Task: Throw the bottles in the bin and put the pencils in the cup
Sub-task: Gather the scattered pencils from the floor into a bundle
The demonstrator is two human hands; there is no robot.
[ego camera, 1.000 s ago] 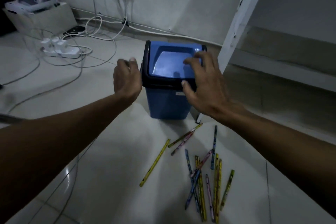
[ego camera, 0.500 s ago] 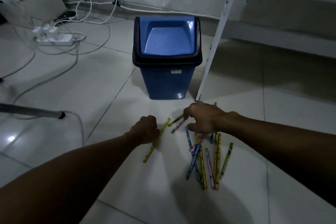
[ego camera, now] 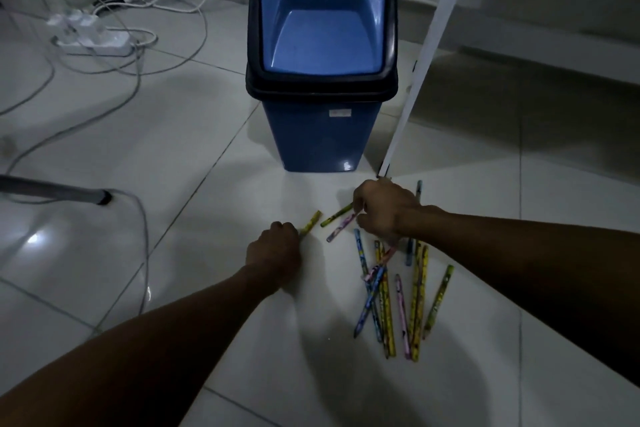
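Two hands are down on the floor among the pencils, so gathering them is the step I judge to be in hand. My left hand (ego camera: pixel 275 250) is curled into a fist around one yellow pencil (ego camera: pixel 310 222), whose tip sticks out past my knuckles. My right hand (ego camera: pixel 384 210) is bent over a green pencil (ego camera: pixel 335 216) and a pink pencil (ego camera: pixel 341 227); its fingers are hidden beneath it, so I cannot tell whether they have pinched anything. The loose pile of pencils (ego camera: pixel 398 291) lies just below my right wrist, crossed over one another.

To do this well I should sweep the strays toward the pile, line them up, and lift them as one bundle rather than one at a time. No cup is in view, so I must find it first. No bottles show either.

The floor (ego camera: pixel 214 121) is glossy pale tile, slippery for thin pencils. The blue bin (ego camera: pixel 320 128), swing lid closed, stands just beyond my hands, a white pole (ego camera: pixel 424 55) leaning past its right side. Cables (ego camera: pixel 138 80) and a power strip (ego camera: pixel 93 35) sprawl at the far left. The room is dim.
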